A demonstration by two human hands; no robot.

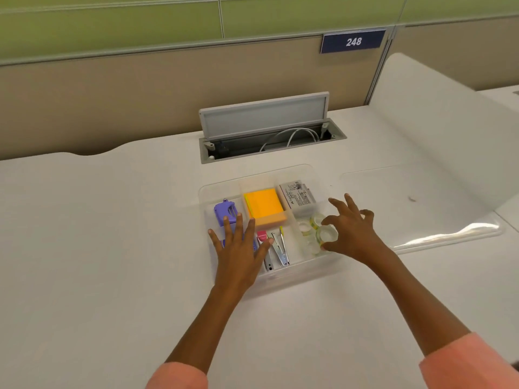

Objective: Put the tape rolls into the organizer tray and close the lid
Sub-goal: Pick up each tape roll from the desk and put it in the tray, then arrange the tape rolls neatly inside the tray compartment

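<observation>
A clear organizer tray (283, 276) sits on the white desk, uncovered. Its right compartment holds several clear tape rolls (309, 230). My right hand (351, 228) is over that compartment, thumb and index finger closed around one tape roll (325, 234), the other fingers spread. My left hand (238, 248) lies flat, fingers apart, on the tray's front left part. The clear lid (421, 206) lies flat on the desk to the right of the tray.
The tray also holds a purple hole punch (224, 210), an orange sticky-note pad (264, 206), a grey staples box (299, 196), a pink eraser (262, 235) and metal clips (280, 248). Behind it, a cable hatch (269, 136) stands open in the desk.
</observation>
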